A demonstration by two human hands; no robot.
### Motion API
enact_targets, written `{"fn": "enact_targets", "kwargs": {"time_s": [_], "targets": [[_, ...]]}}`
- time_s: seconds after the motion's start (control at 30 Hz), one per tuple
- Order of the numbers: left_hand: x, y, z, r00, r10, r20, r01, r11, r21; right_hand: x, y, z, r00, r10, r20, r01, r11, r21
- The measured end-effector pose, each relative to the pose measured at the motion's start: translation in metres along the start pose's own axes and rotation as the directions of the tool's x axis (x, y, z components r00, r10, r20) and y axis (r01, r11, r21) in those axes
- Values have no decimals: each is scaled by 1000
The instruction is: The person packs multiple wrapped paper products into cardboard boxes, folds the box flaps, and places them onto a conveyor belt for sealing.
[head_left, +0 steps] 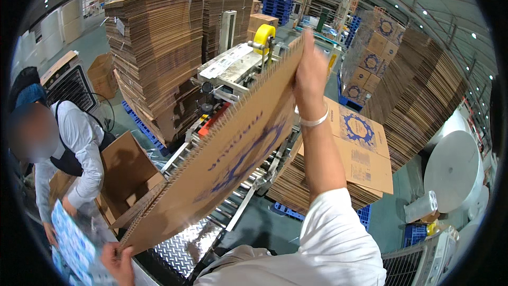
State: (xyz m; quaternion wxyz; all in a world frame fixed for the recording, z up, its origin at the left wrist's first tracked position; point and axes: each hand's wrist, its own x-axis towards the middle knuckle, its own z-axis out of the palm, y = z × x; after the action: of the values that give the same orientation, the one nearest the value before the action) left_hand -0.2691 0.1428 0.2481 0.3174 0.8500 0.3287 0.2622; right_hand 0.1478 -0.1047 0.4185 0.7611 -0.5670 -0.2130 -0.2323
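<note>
A flat, folded cardboard carton with a dark blue printed emblem is stretched between my two hands, tilted up toward the right. My right hand, slightly blurred, grips its upper far end. Down at the lower left, my left hand has its fingers and thumb closed on the near corner. Under the carton runs a roller conveyor, partly hidden by it. To the right of my right forearm lies a stack of flat cartons with the same emblem.
A co-worker at the left handles blue-and-white packs beside an open carton. A taping machine with a yellow tape roll stands ahead. Tall stacks of flat cardboard rise behind; large white rolls are at right.
</note>
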Motion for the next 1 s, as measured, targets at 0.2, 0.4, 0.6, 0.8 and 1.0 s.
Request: {"fn": "enact_targets", "kwargs": {"time_s": [0.2, 0.4, 0.6, 0.8, 1.0], "targets": [[24, -60, -32, 992, 124, -23, -98, 873, 478, -138, 164, -98, 301, 813, 498, -656, 556, -511], [19, -117, 42, 943, 82, -321, 54, 919, 391, -239, 95, -72, -665, 378, 645, -310, 646, -698], [0, -98, 82, 827, -266, -495, 125, 946, -301, -273, 103, -50, -490, 240, 838, -420, 777, -468], [-18, -97, 70, 779, -282, -560, 135, 947, -290, -254, 109, -30, -385, 263, 885, -282, 879, -384], [-52, -134, 70, 737, -538, -410, 235, 772, -590, -236, 105, -19, -241, 301, 923, 423, 888, -179]]}}
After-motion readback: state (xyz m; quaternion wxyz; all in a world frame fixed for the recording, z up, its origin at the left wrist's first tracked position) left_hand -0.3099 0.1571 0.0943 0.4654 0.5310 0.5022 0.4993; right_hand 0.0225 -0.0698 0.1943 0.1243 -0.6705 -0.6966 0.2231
